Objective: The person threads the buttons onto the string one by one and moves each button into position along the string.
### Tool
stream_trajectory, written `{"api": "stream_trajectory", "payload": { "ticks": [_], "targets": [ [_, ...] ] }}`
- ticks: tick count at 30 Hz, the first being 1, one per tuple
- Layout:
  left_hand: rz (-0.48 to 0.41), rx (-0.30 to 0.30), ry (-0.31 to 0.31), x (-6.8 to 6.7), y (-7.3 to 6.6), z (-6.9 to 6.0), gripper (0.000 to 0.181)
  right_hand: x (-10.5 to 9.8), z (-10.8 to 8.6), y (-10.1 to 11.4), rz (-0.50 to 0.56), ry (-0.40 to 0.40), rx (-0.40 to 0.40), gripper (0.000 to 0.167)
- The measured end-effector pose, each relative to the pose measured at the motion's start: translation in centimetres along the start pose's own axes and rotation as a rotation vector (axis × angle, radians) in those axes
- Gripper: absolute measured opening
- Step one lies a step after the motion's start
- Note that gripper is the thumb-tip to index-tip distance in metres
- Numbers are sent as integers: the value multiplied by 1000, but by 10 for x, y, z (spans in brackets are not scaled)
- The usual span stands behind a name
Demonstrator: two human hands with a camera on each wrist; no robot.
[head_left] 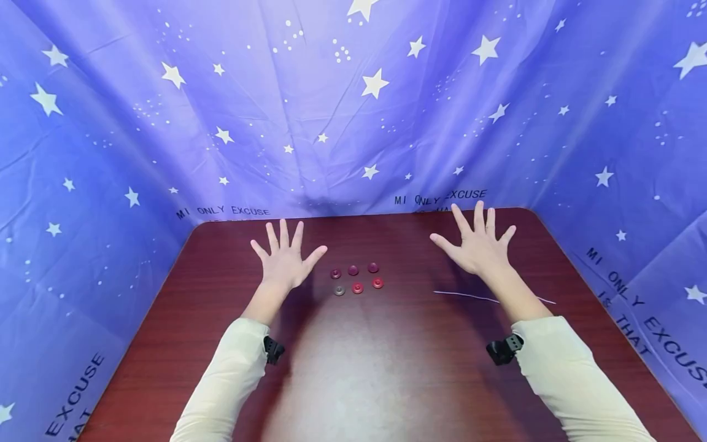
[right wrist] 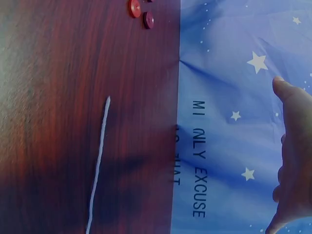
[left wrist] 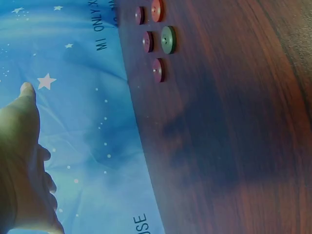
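Both hands hover with fingers spread, holding nothing. My left hand [head_left: 283, 264] [left wrist: 24, 165] is left of several round buttons in two rows. The back row is dark purple, with one button [head_left: 353, 270] in its middle; the front row has a grey-green button [head_left: 339, 290] [left wrist: 168, 40] and red buttons [head_left: 357, 288] [right wrist: 134, 8]. My right hand [head_left: 480, 248] [right wrist: 297, 156] is to the right of them. A thin whitish cord [head_left: 464, 295] [right wrist: 100, 161] lies on the table, passing beneath the right forearm in the head view.
The dark red wooden table [head_left: 353, 368] has rounded back corners. A blue-purple curtain [head_left: 309, 92] with white stars and lettering hangs along its back and both sides. Black wrist devices [head_left: 273, 350] sit at both sleeve cuffs.
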State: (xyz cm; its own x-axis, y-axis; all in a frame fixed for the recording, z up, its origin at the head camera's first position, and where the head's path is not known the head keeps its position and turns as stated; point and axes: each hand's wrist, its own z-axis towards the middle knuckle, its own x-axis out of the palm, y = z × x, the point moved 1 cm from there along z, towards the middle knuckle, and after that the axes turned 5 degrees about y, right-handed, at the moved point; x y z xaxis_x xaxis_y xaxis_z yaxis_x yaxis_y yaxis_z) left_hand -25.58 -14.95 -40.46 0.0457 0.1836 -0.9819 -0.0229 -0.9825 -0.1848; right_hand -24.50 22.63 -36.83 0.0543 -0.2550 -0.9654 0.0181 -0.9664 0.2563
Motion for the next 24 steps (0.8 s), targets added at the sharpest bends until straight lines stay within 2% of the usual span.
{"api": "stream_trajectory", "payload": {
  "ticks": [5, 17, 24],
  "targets": [
    [-37, 21, -4, 5, 7, -1, 91, 2, -2, -7, 6, -3, 0, 88],
    [-277, 116, -5, 18, 28, -5, 89, 4, -7, -30, 93, 24, -33, 90],
    [-445, 185, -14, 26, 38, -13, 82, 10, -10, -44, 156, 33, -130, 81]
  ]
}}
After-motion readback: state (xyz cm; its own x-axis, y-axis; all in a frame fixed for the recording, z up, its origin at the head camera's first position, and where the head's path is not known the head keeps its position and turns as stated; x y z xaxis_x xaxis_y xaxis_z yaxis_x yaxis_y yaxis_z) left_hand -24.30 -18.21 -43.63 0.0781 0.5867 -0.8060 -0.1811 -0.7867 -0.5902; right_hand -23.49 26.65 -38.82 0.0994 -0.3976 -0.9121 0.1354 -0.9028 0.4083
